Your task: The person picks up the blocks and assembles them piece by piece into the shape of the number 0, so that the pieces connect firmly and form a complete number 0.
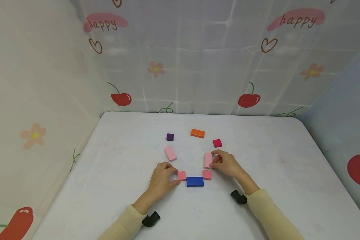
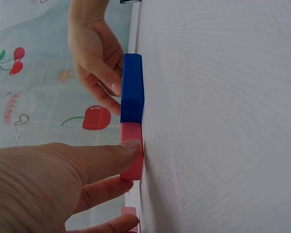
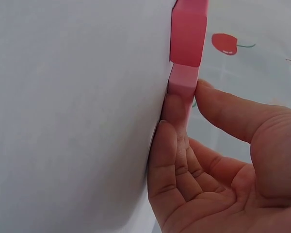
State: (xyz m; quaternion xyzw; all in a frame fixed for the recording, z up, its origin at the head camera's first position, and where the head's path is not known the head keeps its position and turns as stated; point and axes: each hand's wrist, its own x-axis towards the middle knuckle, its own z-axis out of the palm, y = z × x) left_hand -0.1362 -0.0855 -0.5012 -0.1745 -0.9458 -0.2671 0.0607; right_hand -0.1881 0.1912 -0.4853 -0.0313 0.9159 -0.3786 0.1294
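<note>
My left hand [image 1: 162, 176] pinched the left square pink block [image 1: 182, 176] between thumb and finger, its side touching the left end of the blue block [image 1: 195, 181]. My right hand [image 1: 226, 163] pinched the right long pink block [image 1: 208, 160], thumb at the end nearer the blue block and forefinger at the farther one. The right square pink block [image 1: 207, 175] sat at the blue block's right end, between it and that long one. The left long pink block [image 1: 170, 154] lay slanted, beyond the blue block and to its left, with no hand on it. Well beyond the blue block were the purple block [image 1: 170, 137] to the left, the orange block [image 1: 197, 133] roughly straight out and the red block [image 1: 217, 143] to the right.

I judged the step in hand to be lining up both sides from the blue block outward. The next move, I thought, called for loosening both pinches gently, so that nothing was nudged away from the blue block.
</note>
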